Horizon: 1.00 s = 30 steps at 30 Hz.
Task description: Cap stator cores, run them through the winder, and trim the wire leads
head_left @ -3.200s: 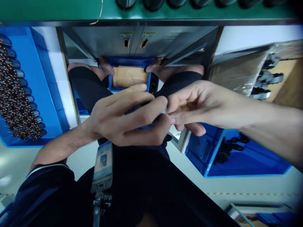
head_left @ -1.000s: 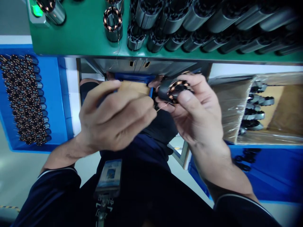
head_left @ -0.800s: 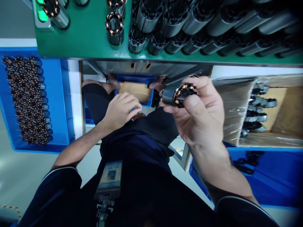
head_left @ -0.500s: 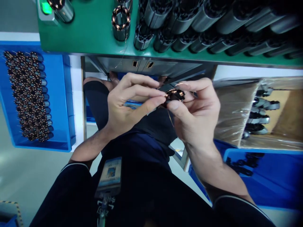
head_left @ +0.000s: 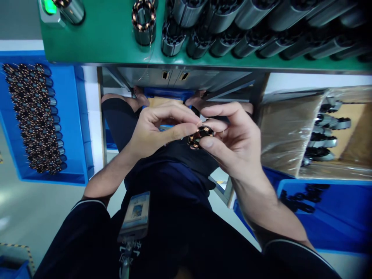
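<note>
A motor stator (head_left: 200, 136), black inside with copper windings around its rim, is held over my lap. My right hand (head_left: 240, 141) grips it from the right, thumb at the near edge and fingers behind; most of its body is hidden by this hand. The thumb and fingertips of my left hand (head_left: 162, 130) are pinched together at the stator's upper left rim, on what looks like a thin copper wire end.
On the green bench top (head_left: 95, 42) stand a wound stator (head_left: 144, 25) with a trailing wire and rows of bare stators (head_left: 197, 42). A blue bin (head_left: 80, 128) of wound stators is left. At right are a plastic-lined carton (head_left: 287, 131) and a blue bin (head_left: 337, 217) of black parts.
Both hands have come slightly lower and left with the stator, which has turned so its wound end shows more. My right index finger has lifted off the rim.
</note>
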Motion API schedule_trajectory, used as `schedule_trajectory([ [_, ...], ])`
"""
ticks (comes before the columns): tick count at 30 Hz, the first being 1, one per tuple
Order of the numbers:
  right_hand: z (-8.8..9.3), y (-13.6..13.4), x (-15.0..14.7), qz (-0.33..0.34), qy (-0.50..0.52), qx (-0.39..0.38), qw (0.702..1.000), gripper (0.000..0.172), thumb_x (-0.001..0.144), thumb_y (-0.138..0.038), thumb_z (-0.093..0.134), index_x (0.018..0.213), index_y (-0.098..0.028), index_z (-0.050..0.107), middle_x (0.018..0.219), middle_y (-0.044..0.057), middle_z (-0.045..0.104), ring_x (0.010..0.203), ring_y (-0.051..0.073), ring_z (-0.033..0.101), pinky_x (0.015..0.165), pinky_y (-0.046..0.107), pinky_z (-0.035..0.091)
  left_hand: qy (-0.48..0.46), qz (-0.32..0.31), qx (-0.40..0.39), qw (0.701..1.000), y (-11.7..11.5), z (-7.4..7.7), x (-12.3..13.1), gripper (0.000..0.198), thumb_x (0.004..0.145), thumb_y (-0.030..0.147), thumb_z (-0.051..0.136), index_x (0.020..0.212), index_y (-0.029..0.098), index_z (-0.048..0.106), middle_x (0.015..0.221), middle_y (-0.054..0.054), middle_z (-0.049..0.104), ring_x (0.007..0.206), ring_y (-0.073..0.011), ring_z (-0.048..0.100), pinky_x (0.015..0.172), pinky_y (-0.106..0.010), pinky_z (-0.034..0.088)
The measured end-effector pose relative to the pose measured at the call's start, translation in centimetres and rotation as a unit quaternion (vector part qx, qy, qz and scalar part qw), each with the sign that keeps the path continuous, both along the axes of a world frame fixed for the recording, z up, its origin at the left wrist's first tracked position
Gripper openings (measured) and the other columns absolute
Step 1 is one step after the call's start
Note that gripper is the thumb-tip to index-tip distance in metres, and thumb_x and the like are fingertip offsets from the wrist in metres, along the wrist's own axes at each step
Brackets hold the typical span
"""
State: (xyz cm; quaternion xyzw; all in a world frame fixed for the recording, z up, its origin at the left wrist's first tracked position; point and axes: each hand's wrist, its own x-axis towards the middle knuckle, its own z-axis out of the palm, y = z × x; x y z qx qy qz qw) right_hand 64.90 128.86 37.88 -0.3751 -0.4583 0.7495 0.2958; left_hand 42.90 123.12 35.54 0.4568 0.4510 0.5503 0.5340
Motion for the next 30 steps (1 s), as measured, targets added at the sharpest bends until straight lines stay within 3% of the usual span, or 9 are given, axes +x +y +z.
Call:
schedule_trajectory([
  [4,-0.9,-0.4,0.0,-0.029,-0.016,0.049,0.998,0.053,0.084,-0.044,0.115,0.125,-0.034,0.084,0.097,-0.003,0.088,0.077,0.017,0.084,0.068,0.026,0.072,0.058,0.004,-0.026,0.998,-0.5,0.7,0.0,0.031,0.116,0.061,0.083,0.110,0.031,0.086,0.122,-0.004,0.086,0.114,-0.0225,0.084,0.099,-0.045,0.074],
  [7,-1.8,-1.0,0.4,-0.051,-0.013,0.071,0.996,0.049,0.088,-0.050,0.111,0.127,-0.037,0.085,0.097,-0.002,0.087,0.075,0.019,0.082,0.066,0.029,0.071,0.044,0.005,-0.050,0.998,-1.6,-1.1,0.6,0.035,0.120,0.062,0.076,0.112,0.028,0.081,0.131,-0.007,0.084,0.122,-0.0236,0.082,0.100,-0.043,0.073],
  [12,-2.2,-1.0,0.9,-0.065,0.050,0.105,0.991,0.045,0.099,-0.043,0.101,0.140,-0.038,0.084,0.105,0.001,0.090,0.083,0.022,0.088,0.068,0.031,0.073,0.090,0.058,-0.093,0.990,-3.1,-4.4,0.6,0.041,0.118,0.065,0.077,0.110,0.025,0.075,0.111,-0.006,0.084,0.105,-0.0206,0.083,0.093,-0.038,0.071],
  [15,-1.8,-0.7,0.4,-0.062,0.020,0.097,0.993,0.048,0.096,-0.037,0.105,0.139,-0.038,0.082,0.106,-0.001,0.090,0.089,0.020,0.088,0.074,0.030,0.074,0.221,0.106,0.022,0.969,-2.6,-3.0,-0.1,0.061,0.104,0.081,0.088,0.134,0.031,0.072,0.129,-0.007,0.086,0.123,-0.0278,0.083,0.114,-0.051,0.069],
  [17,-1.6,-0.7,-0.1,-0.046,-0.001,0.070,0.996,0.056,0.090,-0.039,0.110,0.137,-0.039,0.080,0.108,-0.003,0.089,0.092,0.020,0.088,0.075,0.030,0.074,0.310,0.085,0.105,0.941,-1.8,-1.0,-0.5,0.080,0.096,0.087,0.093,0.151,0.035,0.066,0.145,-0.007,0.085,0.140,-0.0356,0.081,0.134,-0.064,0.060],
  [19,-1.4,-0.8,-0.5,-0.029,-0.005,0.048,0.998,0.065,0.084,-0.042,0.115,0.137,-0.039,0.077,0.109,-0.003,0.088,0.093,0.020,0.088,0.073,0.030,0.073,0.331,0.035,0.138,0.933,-1.2,0.7,-0.7,0.073,0.103,0.074,0.093,0.158,0.037,0.063,0.159,-0.006,0.082,0.144,-0.0362,0.083,0.142,-0.068,0.054],
  [22,-1.1,-0.6,-0.6,-0.009,-0.019,0.046,0.999,0.070,0.081,-0.044,0.116,0.139,-0.038,0.077,0.106,-0.002,0.086,0.094,0.021,0.087,0.073,0.031,0.072,0.278,0.012,0.152,0.948,-0.9,1.6,-0.8,0.069,0.109,0.048,0.094,0.166,0.036,0.059,0.170,-0.007,0.076,0.128,-0.0297,0.091,0.128,-0.055,0.071],
  [25,-0.6,-0.1,-0.1,0.002,-0.071,0.123,0.990,0.064,0.082,-0.046,0.115,0.138,-0.039,0.085,0.111,0.002,0.085,0.101,0.025,0.084,0.082,0.038,0.074,0.302,0.028,0.189,0.934,-1.0,1.1,-0.7,0.080,0.111,0.051,0.088,0.180,0.037,0.048,0.163,-0.006,0.081,0.118,-0.0291,0.094,0.106,-0.047,0.079],
  [30,-0.2,0.7,0.5,-0.054,-0.104,0.282,0.952,0.016,0.095,-0.046,0.106,0.105,-0.040,0.095,0.095,0.003,0.080,0.094,0.027,0.078,0.099,0.054,0.073,0.352,0.036,0.186,0.917,-1.3,1.4,-0.3,0.043,0.112,0.037,0.087,0.154,0.036,0.077,0.136,0.000,0.093,0.119,-0.0278,0.093,0.113,-0.047,0.077],
])
